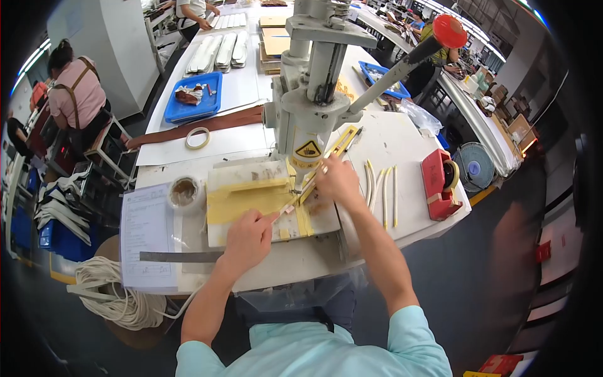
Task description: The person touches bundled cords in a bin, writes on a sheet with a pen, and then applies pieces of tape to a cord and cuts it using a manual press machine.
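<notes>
My left hand (249, 239) is closed in a pinch on a thin pale strip (286, 210) that points toward the foot of a grey hand press (301, 125). My right hand (338, 181) lies just right of the press tip, fingers closed; what they hold is hidden. Beneath the press is a base board covered with yellow tape (242, 204). Behind my right hand lies a long yellow-edged tool (342, 141), its kind unclear. Several pale cord pieces (385, 196) rest on the table to the right. The press lever ends in a red knob (450, 31).
A red tape dispenser (436, 185) stands at the right edge. On the left are a printed sheet (147, 235), a metal ruler (179, 257) and a wide tape roll (186, 192). Farther back are a masking tape ring (197, 138) and a blue tray (182, 112). Coiled cord (116, 295) sits below left.
</notes>
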A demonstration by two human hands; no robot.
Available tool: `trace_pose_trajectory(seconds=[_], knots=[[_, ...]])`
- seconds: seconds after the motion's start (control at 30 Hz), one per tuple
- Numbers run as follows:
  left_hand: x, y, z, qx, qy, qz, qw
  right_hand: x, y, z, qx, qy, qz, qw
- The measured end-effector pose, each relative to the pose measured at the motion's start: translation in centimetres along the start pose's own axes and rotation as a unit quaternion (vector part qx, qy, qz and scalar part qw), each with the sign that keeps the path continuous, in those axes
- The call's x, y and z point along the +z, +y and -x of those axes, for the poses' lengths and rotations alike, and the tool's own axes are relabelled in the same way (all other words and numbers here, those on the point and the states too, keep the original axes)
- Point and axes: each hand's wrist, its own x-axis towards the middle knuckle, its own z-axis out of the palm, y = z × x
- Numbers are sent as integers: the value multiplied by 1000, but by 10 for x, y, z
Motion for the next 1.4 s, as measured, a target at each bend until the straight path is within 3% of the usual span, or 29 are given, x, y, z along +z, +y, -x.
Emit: trace_pose_trajectory(seconds=[0.07, 0.1, 0.13, 0.17, 0.2, 0.27, 0.3, 0.37, 0.4, 0.47, 0.53, 0.6, 0.63, 0.7, 0.77, 0.8, 0.83, 0.9, 0.93, 0.97, 1.0, 1.07, 1.1, 1.17, 1.23, 1.27, 1.3, 1.33, 1.4], knots=[[0, -1, 1, -6, 3, -1, 1000, 1, 57, -52, 17, 112, -187, 976], [1, -1, 0, -2, 9, 0, 1000, -60, 36, -47, -1, 185, -489, 852], [2, 0, 1, -1, 14, 0, 1000, -113, 17, -47, -67, 239, -607, 755], [2, 0, 2, -10, 11, -5, 1000, -160, -2, -40, -123, 184, -751, 621], [1, 1, 2, -15, 8, -2, 1000, -202, -16, -33, -196, 112, -790, 570], [1, 1, 1, -20, 0, -3, 1000, -251, -25, -30, -348, -28, -737, 579], [1, 1, 1, -17, 6, -7, 1000, -257, -42, -24, -344, -28, -741, 576], [3, 2, 3, -13, 7, -8, 1000, -253, -82, -12, -238, 178, -700, 649], [3, 3, 3, -10, 11, -11, 1000, -255, -64, -11, -237, 178, -699, 650], [3, 2, 2, -8, 16, -16, 1000, -247, -13, -11, -442, -52, -658, 607], [3, 1, 3, -6, 6, -23, 1000, -182, -33, 56, -370, 152, -768, 500], [2, 0, 3, -7, -1, -24, 1000, -130, -31, 93, -376, 286, -665, 578], [3, 1, 2, -14, -11, -23, 1000, -114, -24, 103, -360, 295, -654, 596], [5, 3, -1, -8, 1, -25, 1000, -117, -17, 98, -402, 276, -610, 625], [0, 3, 5, 3, -19, -37, 999, -141, -6, 78, -440, 202, -628, 609], [0, 3, 3, 3, -17, -30, 999, -170, -20, 72, -336, 143, -719, 591], [1, 3, 3, 1, -16, -22, 1000, -194, -30, 55, -306, 168, -691, 633], [2, 5, 7, 1, -12, -41, 999, -226, -56, 10, -323, 252, -613, 676], [2, 7, 8, -6, 10, -53, 999, -239, -56, -16, -336, 199, -637, 665], [0, 10, 11, 2, 6, -59, 998, -249, -84, -18, -233, 236, -699, 633], [-2, 13, 17, -19, 15, -50, 998, -252, -79, -27, -212, 191, -713, 641], [-8, 21, 29, -34, 24, -44, 998, -239, -35, -45, -398, 141, -588, 690], [-13, 28, 38, -68, 32, -15, 997, -216, -25, -42, -399, 144, -588, 689], [-20, 33, 58, -99, 41, 12, 994, -152, -13, -18, -237, 368, -343, 831], [-18, 36, 76, -135, 46, 102, 984, -88, 18, 5, -135, 254, -191, 939], [-14, 39, 80, -137, 49, 103, 984, -56, 26, 13, -157, 170, -145, 962], [-8, 43, 83, -151, 58, 152, 975, -31, 29, 19, -200, 114, -156, 960], [-3, 47, 85, -164, 64, 200, 964, -23, 22, 26, -174, 43, -168, 969], [5, 55, 87, -161, 70, 213, 961, -3, 13, 24, -215, 3, -152, 965]])
